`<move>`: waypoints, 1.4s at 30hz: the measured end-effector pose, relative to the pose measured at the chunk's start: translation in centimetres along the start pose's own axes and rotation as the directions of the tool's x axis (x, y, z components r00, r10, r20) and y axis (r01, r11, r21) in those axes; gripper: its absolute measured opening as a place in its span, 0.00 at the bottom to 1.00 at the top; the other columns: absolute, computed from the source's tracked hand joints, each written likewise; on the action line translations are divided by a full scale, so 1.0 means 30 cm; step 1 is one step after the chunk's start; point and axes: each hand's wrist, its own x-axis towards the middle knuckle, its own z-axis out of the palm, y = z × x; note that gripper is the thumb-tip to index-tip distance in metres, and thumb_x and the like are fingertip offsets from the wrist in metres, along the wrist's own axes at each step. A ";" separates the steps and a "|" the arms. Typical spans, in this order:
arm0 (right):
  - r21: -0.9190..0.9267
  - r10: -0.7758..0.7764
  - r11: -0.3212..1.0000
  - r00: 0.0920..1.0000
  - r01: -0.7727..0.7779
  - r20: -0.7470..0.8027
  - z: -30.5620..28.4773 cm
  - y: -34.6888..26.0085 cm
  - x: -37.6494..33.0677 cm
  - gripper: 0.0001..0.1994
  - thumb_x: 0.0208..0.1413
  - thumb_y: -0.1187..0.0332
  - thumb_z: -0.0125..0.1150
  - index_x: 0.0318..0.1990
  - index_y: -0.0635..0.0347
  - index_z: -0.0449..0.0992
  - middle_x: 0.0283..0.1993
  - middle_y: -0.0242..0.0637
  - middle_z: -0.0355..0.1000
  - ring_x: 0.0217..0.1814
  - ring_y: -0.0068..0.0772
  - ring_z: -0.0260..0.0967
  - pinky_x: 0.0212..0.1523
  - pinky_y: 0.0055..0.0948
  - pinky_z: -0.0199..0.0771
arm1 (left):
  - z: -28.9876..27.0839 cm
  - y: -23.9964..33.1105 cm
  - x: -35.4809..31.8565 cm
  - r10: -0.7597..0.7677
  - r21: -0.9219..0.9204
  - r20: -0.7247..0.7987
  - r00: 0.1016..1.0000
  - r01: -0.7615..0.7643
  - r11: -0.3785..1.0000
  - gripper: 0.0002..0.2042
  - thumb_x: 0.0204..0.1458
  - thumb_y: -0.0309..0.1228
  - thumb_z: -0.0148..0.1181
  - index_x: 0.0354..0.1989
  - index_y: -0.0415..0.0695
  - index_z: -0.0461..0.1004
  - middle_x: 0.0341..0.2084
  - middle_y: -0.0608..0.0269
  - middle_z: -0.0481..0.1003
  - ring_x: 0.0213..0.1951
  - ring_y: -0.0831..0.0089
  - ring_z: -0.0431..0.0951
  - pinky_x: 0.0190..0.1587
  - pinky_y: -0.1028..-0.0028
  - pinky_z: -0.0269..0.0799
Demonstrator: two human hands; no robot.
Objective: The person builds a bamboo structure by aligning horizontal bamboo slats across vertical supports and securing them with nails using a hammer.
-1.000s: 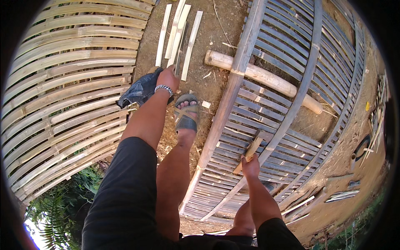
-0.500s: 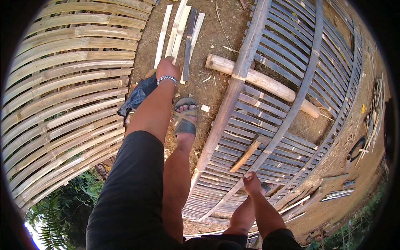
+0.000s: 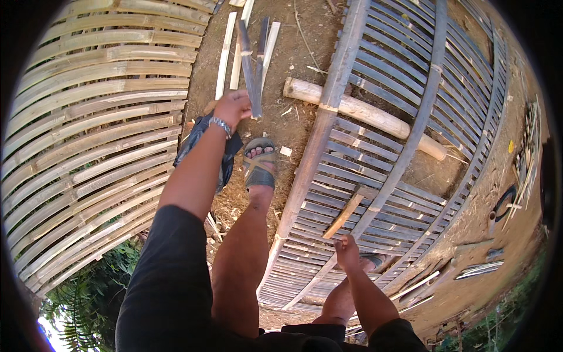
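Observation:
My left hand (image 3: 233, 110), a chain bracelet on its wrist, has its fingers closed at the lower end of a dark grey bamboo strip (image 3: 246, 61). Beside that strip lie another dark strip (image 3: 262, 56) and pale bamboo strips (image 3: 224, 56) on the dirt. A black plastic bag (image 3: 196, 138) is under my left wrist. My right hand (image 3: 347, 252) is curled closed over the slatted bamboo panel (image 3: 375, 141), close to a short wooden piece (image 3: 345, 216). What its fingers hold, if anything, is hidden.
A paler slatted bamboo panel (image 3: 111, 111) fills the left side. A thick bamboo pole (image 3: 363, 114) lies crosswise at the right panel. My sandalled foot (image 3: 260, 161) stands between the panels. Farther right are a black ring (image 3: 504, 205) and loose sticks (image 3: 525, 158).
My left hand has drawn back slightly to the left and lower, and a dark bamboo strip now shows at its fingers. My right hand has shifted slightly left and up.

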 end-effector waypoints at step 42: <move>-0.719 -0.752 0.508 0.651 0.475 -0.101 -0.534 -0.735 0.918 0.22 0.65 0.66 0.55 0.64 0.29 0.70 0.58 0.29 0.73 0.65 0.35 0.67 0.74 0.59 0.47 | 0.692 0.037 -0.066 0.582 0.705 0.090 0.809 -0.464 0.536 0.20 0.47 0.40 0.74 0.48 0.48 0.82 0.41 0.56 0.80 0.41 0.62 0.81 0.46 0.67 0.77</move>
